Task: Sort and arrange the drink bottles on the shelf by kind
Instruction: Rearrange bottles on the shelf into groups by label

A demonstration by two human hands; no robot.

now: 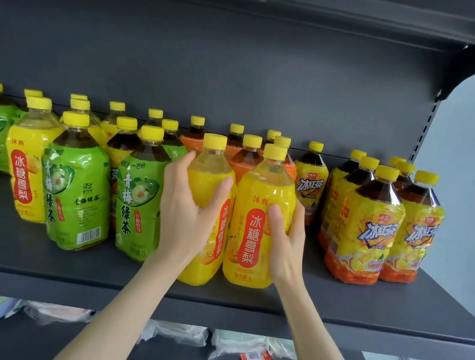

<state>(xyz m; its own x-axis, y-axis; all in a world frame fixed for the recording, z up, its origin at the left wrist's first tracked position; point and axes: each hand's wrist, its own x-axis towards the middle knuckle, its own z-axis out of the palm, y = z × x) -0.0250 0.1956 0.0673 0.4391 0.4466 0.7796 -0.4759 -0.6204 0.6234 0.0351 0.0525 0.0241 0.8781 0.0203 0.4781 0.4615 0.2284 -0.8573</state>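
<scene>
Your left hand [191,204] is curled round the shoulder of a yellow-capped clear plastic bottle of yellow drink [208,176], thumb across its front. Your right hand [285,239] wraps the right flank of a second yellow bottle [257,227] of the same kind, thumb on its red label panel. Both bottles are upright, touching each other, at the front middle of the dark grey metal shelf [216,294]. The step in hand appears to be gathering this kind as a pair. Just left stand green-labelled tea bottles [138,197], and a third yellow bottle [25,168] sits among them farther left; the yellow-and-orange iced-tea bottles [365,225] are grouped at the right. The next move likely calls for a free slot beside matching stock, so expect to shift green bottles first, and keep both grips firm and the bottles vertical. The base of the left-hand bottle is partly behind your forearm, so contact with the shelf cannot be confirmed. The rear rows show mostly caps, the orange-labelled bottles [244,162] are largely masked, and the leftmost stock is cut off by the frame edge.
</scene>
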